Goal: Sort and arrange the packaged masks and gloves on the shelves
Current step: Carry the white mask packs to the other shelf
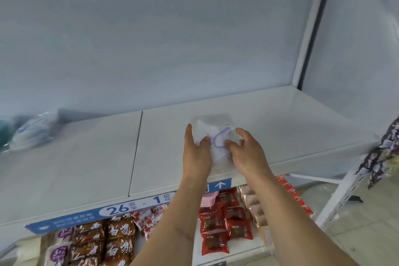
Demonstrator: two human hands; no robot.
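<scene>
Left hand (197, 151) and right hand (248, 153) both grip a clear mask packet (216, 129) between them, on the shelf (291, 127).

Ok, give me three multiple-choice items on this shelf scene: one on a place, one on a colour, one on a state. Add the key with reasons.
1. Where does the clear mask packet sit?
A. on the white upper shelf, near its front edge
B. on the lower snack shelf
C. on the floor

2. What colour are the loops seen through the packet?
A. green
B. purple
C. orange

3. What are the left hand and right hand doing?
A. both hanging free
B. only the left touches the packet
C. both hold the packet, fingers curled on it

Key: 1 A, the packet rests on the white shelf above the blue label strip. 2 B, a purple line loops inside the clear wrap. 3 C, one hand is on each side of the packet with its fingers on it.
</scene>
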